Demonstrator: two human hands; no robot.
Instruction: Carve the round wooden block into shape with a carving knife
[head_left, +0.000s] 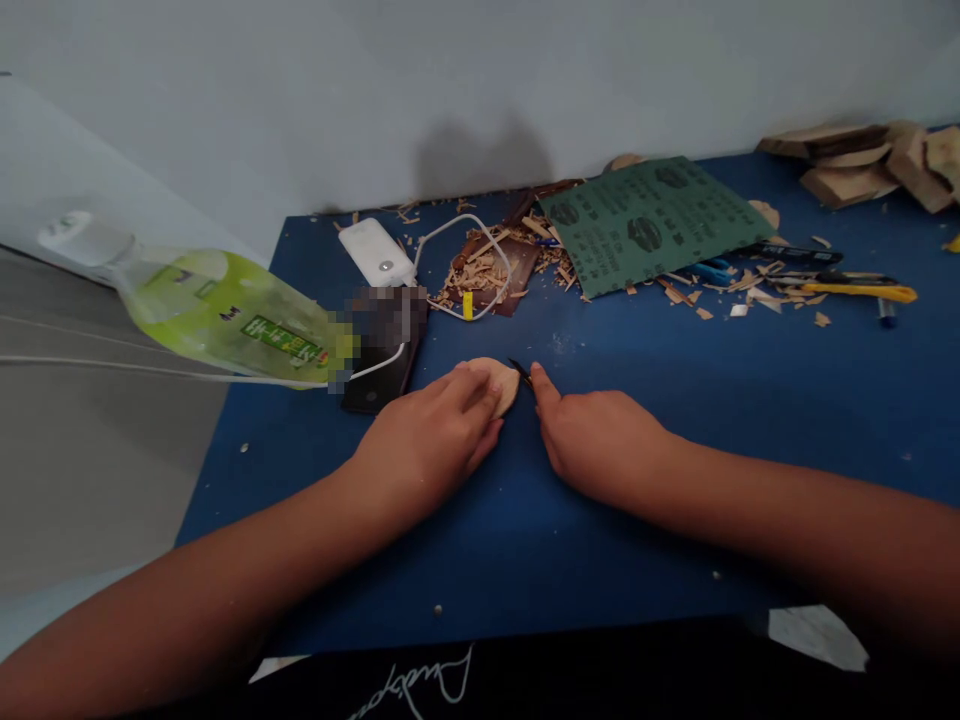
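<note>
A small pale wooden piece with a rounded edge (507, 386) lies near the middle of the blue table (465, 550). My left hand (431, 425) presses on it from the left, its fingers closed over much of it. Just right of the wood, my right hand (589, 430) is closed round a thin dark blade (519, 371), the index finger stretched along it. The blade's tip points up and left, close to the wood's right edge. Most of the tool is hidden in the hand.
A green-labelled bottle (225, 310), a white power bank (375, 252) with a cable and a dark phone (371, 385) are at the left. Behind are wood shavings (480, 272), green sandpaper (656, 225), a yellow cutter (862, 290) and wood blocks (847, 185).
</note>
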